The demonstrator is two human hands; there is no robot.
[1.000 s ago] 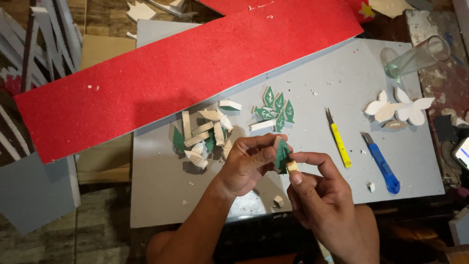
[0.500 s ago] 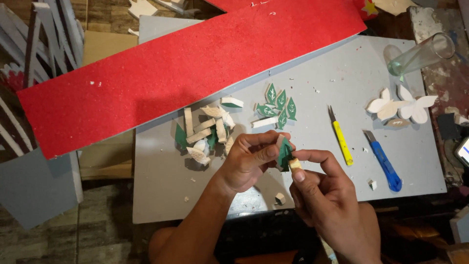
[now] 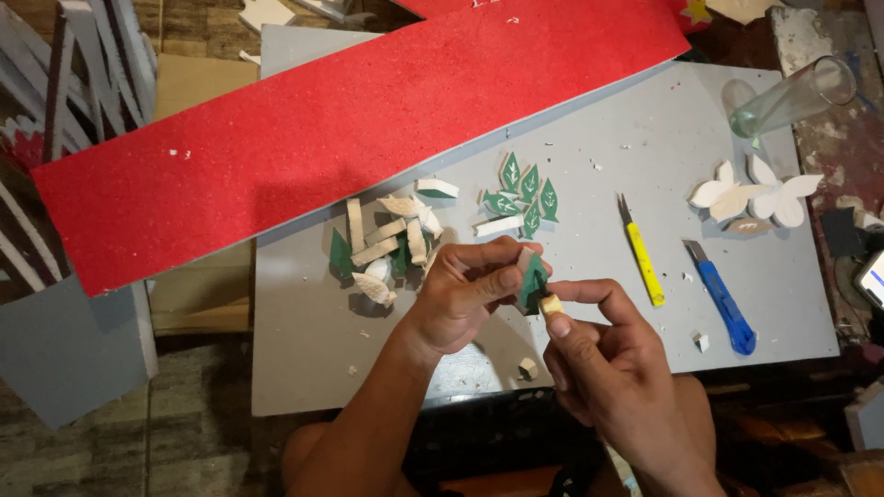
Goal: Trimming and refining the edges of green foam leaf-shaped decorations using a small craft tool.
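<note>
Two hands met over the near edge of the grey counter [image 3: 313,368], both closed on small work. The left hand [image 3: 460,294] pinched a green leaf-shaped piece [image 3: 532,281] between thumb and fingers, holding it roughly upright above the board. The right hand [image 3: 608,368] gripped a small pale block [image 3: 552,304] between thumb and forefinger, pressed against the lower edge of that leaf piece. Just beyond the left hand lay a heap of pale and green offcuts [image 3: 387,244], close to the knuckles. Farther back sat a cluster of finished green leaves [image 3: 525,193] with pale veins, with a plain white strip beside them. To the right of the hands a yellow craft knife [image 3: 642,258] and a blue craft knife [image 3: 723,299] lay side by side, apart from each other, blades pointing away from the person. Beyond them rested white petal-shaped cutouts [image 3: 750,195], and a clear glass tube [image 3: 792,97] lay tilted at the far right corner. A long red glittery sheet [image 3: 350,120] crossed the back of the counter diagonally, overhanging its left side. One small pale scrap [image 3: 528,368] sat on the counter between the wrists, and another tiny chip [image 3: 702,341] lay near the blue knife. Nothing lay between the hands and the camera.
</note>
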